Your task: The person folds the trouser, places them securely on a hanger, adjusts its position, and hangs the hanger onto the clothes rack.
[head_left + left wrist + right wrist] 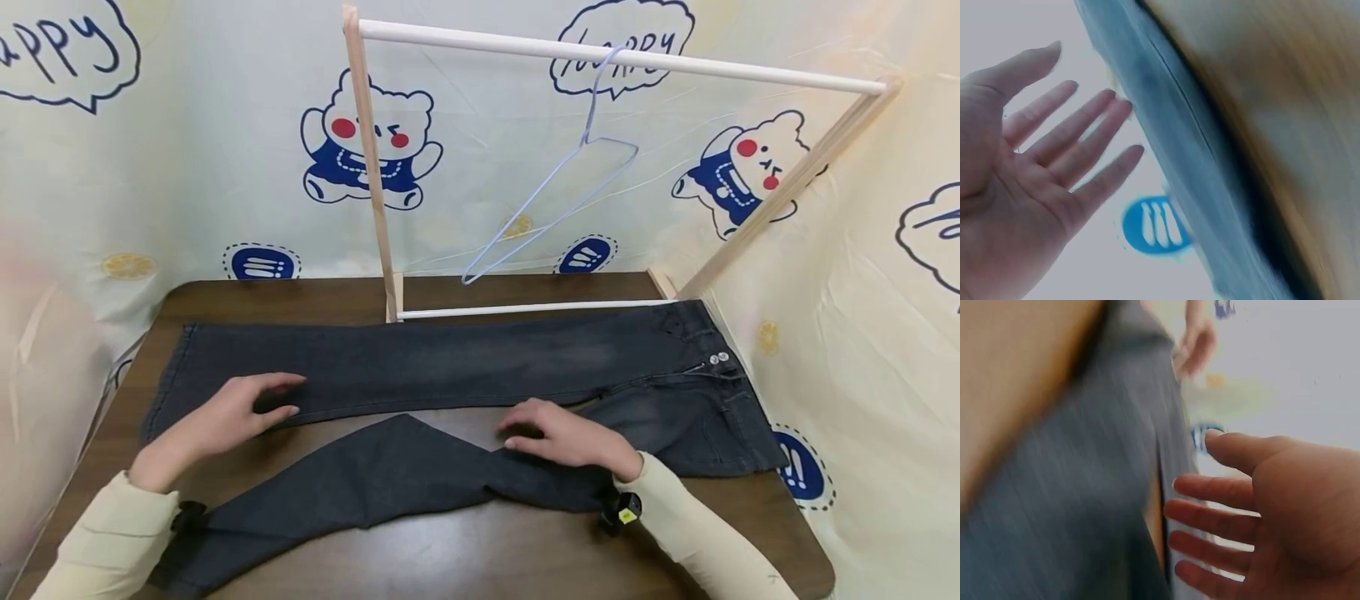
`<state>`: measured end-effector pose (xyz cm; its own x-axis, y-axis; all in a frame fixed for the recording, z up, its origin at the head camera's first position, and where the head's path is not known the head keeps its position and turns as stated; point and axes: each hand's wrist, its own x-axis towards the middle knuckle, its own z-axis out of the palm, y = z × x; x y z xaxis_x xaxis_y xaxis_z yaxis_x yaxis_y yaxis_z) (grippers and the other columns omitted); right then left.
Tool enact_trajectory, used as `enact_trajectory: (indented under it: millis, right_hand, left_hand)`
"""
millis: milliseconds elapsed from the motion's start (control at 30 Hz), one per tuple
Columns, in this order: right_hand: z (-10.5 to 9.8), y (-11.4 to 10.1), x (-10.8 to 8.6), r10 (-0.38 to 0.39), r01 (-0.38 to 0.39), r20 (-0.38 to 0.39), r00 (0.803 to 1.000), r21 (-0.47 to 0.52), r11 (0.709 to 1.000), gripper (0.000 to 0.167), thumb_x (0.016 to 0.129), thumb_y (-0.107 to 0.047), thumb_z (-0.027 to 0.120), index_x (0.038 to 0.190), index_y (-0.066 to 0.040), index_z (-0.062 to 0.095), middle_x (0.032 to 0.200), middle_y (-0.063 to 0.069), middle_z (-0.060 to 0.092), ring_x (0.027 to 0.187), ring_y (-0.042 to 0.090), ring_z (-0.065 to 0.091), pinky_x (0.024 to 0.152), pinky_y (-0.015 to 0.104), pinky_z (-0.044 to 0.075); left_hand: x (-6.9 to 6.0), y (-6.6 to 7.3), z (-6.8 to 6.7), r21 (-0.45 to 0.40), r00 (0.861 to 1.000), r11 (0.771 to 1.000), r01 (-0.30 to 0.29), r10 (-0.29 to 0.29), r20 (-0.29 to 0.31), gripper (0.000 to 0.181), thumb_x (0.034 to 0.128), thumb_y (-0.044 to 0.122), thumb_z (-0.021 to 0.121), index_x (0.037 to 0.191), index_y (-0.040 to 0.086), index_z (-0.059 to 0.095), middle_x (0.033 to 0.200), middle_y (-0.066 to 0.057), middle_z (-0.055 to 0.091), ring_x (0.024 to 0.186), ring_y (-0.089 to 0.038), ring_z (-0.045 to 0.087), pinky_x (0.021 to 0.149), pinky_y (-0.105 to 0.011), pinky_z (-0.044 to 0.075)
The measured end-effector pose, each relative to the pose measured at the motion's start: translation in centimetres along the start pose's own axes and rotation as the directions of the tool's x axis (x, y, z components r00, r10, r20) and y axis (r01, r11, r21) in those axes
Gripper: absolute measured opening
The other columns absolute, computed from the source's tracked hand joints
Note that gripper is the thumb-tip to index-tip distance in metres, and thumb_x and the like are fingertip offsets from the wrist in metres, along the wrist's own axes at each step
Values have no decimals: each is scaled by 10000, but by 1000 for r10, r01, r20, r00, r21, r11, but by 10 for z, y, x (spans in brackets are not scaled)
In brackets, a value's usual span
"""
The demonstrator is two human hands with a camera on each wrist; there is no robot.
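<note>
A pair of dark grey jeans (pixel 480 362) lies across the table, waistband at the right with two metal buttons. The far leg is straight; the near leg (pixel 367 479) bends towards the table's front left. My left hand (pixel 232 417) is over the far leg near its hem, fingers loosely bent and holding nothing. Over the near leg's upper part is my right hand (pixel 566 435), also holding nothing. Both wrist views show the left hand (pixel 1041 156) and right hand (pixel 1266 506) with fingers spread beside the blurred denim. Whether either touches the cloth I cannot tell.
Behind the jeans stands a wooden rack with a white top rail (pixel 480 43) and a white lower bar (pixel 525 310). A pale blue wire hanger (pixel 551 196) hangs from the top rail. Brown wooden table (pixel 435 558) shows in front; a printed curtain (pixel 217 167) surrounds it.
</note>
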<state>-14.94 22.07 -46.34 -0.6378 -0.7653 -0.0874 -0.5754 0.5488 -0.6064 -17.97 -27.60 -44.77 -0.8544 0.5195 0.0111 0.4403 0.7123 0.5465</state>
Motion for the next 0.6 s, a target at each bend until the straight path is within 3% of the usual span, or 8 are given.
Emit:
enact_trajectory:
  millis: [133, 300, 400, 600]
  right_hand:
    - [18, -17, 4, 29, -28, 56, 998, -14, 999, 369, 1053, -391, 556, 1319, -162, 670, 1265, -59, 673, 1178, 80, 600, 1005, 310, 506]
    - [32, -24, 10, 41, -41, 1, 999, -32, 999, 299, 1016, -262, 648, 1290, -145, 674, 1048, -91, 652, 932, 30, 591, 841, 213, 504]
    - [34, -26, 12, 4, -4, -28, 1000, 18, 1000, 289, 1009, -193, 658, 1287, -115, 663, 920, -86, 570, 781, 25, 511, 728, 176, 453]
    - [32, -34, 8, -62, 62, -9, 998, 102, 993, 316, 1037, -211, 610, 1340, -130, 642, 1031, -90, 609, 741, -29, 502, 682, 139, 473]
  left_hand:
    - [10, 30, 16, -56, 996, 994, -91, 91, -2, 380, 918, 75, 747, 1284, 6, 668, 1267, -150, 694, 1130, -334, 673, 927, -554, 542]
    - [21, 59, 35, -60, 987, 986, -153, 156, 47, 388, 934, 104, 738, 1309, 43, 661, 1329, -116, 662, 1237, -324, 623, 996, -546, 512]
    - [23, 69, 47, -38, 983, 986, -165, 167, 80, 460, 942, 127, 733, 1380, 49, 614, 1459, -156, 564, 1358, -379, 515, 1064, -589, 447]
    - [24, 79, 67, -69, 968, 978, -198, 206, 145, 673, 925, 64, 734, 1535, 90, 451, 1625, -152, 356, 1497, -443, 282, 1140, -630, 337]
